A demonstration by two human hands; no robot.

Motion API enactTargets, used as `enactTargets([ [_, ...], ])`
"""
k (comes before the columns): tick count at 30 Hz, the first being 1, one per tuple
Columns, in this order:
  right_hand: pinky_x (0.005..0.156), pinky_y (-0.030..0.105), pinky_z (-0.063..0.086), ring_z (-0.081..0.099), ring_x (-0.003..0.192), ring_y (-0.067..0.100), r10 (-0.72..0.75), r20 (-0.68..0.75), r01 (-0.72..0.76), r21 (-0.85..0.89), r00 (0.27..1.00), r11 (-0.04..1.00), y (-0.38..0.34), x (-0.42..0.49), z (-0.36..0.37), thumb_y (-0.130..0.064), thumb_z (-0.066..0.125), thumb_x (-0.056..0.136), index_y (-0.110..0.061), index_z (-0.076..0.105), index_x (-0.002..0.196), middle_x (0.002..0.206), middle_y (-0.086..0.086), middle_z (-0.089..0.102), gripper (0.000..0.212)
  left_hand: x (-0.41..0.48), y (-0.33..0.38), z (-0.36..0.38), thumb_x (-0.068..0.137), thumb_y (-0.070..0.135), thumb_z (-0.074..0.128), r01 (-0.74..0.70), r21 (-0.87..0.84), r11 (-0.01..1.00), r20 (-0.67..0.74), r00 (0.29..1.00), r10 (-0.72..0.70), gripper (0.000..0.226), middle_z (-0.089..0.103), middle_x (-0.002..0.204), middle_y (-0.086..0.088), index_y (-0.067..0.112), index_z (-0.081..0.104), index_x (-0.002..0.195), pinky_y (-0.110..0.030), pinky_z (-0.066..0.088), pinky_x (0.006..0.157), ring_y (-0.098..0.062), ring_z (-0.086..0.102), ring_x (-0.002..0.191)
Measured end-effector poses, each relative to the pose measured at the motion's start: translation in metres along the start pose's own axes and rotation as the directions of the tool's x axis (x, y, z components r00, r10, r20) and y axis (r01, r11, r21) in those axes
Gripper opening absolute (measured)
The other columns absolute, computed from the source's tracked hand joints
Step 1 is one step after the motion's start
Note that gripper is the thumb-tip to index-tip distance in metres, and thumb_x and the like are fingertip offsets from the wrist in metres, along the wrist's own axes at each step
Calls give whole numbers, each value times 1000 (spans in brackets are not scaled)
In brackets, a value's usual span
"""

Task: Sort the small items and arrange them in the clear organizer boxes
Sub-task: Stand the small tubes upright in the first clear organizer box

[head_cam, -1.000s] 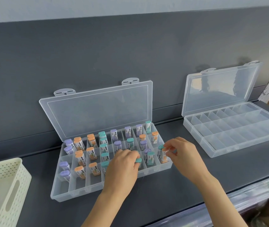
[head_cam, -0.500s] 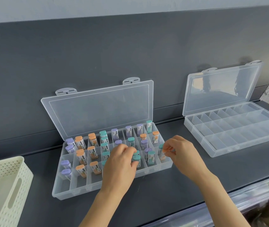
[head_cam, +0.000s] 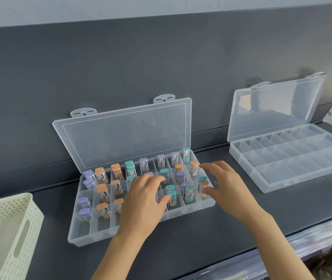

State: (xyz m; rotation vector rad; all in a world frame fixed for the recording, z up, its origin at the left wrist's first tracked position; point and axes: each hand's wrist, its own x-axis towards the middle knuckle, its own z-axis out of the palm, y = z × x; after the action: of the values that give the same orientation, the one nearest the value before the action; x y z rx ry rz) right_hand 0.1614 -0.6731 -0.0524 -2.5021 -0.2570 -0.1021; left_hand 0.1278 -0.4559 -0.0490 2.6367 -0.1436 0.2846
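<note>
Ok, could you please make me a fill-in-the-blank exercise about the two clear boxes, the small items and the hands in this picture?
1. The left box and the right box both have their lids ____.
2. The small items have purple, teal or ____ caps.
3. The left hand and the right hand are both at the ____ box.

Missing words: open; orange; left.
</note>
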Motion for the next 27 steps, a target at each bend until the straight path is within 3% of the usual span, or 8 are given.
enactTargets([
  [4,92,25,50,55,110,13,-8,-25,9,61,1000,998,-4,1,2,-22,70,84,-29,49,134,134,-9,49,55,3,-9,-6,87,37,65,-9,20,1000,3,1000,9,52,47,138,10,26,50,135,-22,37,103,-9,41,128],
  [8,74,1,40,51,98,1,-47,-24,49,83,999,995,-12,4,7,-28,69,85,-29,49,134,138,-14,47,53,2,-16,-11,88,40,61,12,4,1000,17,1000,-12,58,39,145,15,31,40,141,-24,32,108,-6,34,134],
  [12,87,15,46,54,108,5,-130,-11,131,124,991,984,-23,7,11,-32,68,86,-29,53,131,129,-24,46,48,-4,-24,-18,88,48,57,54,-5,999,8,999,-54,65,30,151,18,36,28,145,-25,29,110,-5,26,139],
  [14,93,17,43,52,119,7,-156,-6,156,117,988,981,-28,9,13,-31,68,86,-29,54,131,133,-21,47,47,-7,-29,-20,88,51,56,89,2,996,-3,996,-89,69,26,153,18,37,24,147,-26,28,111,-4,22,141],
  [22,93,14,38,45,124,7,-281,78,269,134,957,954,-55,22,32,-32,66,87,-23,54,132,138,-12,48,47,-26,-47,-37,87,43,63,170,11,985,-136,977,-167,56,40,142,18,29,45,138,-21,29,108,-1,30,133],
  [27,94,13,35,52,122,13,-382,146,365,129,913,922,-91,21,46,-27,67,87,-19,56,130,136,-6,52,46,-52,-72,-60,85,42,63,201,-15,979,-228,953,-199,43,52,128,15,26,58,125,-26,43,100,-5,46,120],
])
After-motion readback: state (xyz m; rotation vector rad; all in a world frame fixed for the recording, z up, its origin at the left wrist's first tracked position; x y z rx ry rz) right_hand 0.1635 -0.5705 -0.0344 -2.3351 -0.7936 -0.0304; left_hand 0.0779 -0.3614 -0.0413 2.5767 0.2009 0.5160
